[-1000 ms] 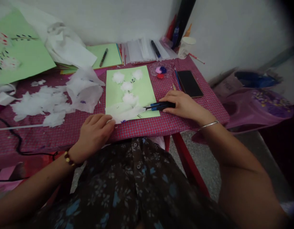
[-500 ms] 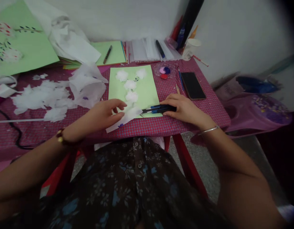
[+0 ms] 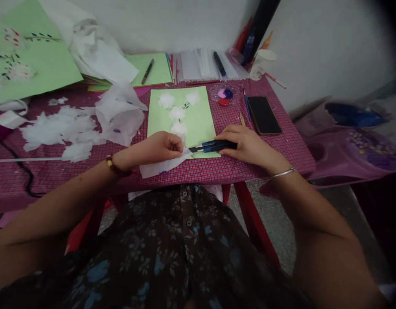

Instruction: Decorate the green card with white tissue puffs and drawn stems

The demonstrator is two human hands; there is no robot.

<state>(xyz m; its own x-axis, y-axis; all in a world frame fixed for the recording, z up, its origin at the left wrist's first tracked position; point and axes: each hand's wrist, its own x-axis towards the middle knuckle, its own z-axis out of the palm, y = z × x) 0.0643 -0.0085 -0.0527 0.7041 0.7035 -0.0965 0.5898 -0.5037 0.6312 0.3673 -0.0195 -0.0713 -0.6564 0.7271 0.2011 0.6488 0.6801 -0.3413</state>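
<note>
A light green sheet (image 3: 199, 118) with several fluffy white flowers (image 3: 177, 113) and small dark leaves lies before me. My left hand (image 3: 167, 146) is closed at the sheet's lower left, fingertips pinched on the corner of a thin white tissue (image 3: 164, 167) that runs over the table edge side. My right hand (image 3: 241, 143) is wrapped round black and blue pens (image 3: 212, 146), whose tips point left over the sheet's bottom edge and reach the tissue's corner.
White tissue pieces (image 3: 62, 131) and crumpled tissue (image 3: 120, 116) lie left. Beyond the sheet are a paint palette (image 3: 224, 94) and a marker (image 3: 219, 64). A phone (image 3: 264, 115), a brush (image 3: 247, 105) and a cup (image 3: 264, 64) are right. A painted green sheet (image 3: 33, 51) stands back left.
My left hand has moved right and its fingers have closed on the tissue's corner. My right hand keeps its hold on the pens. The whole view has shifted slightly.
</note>
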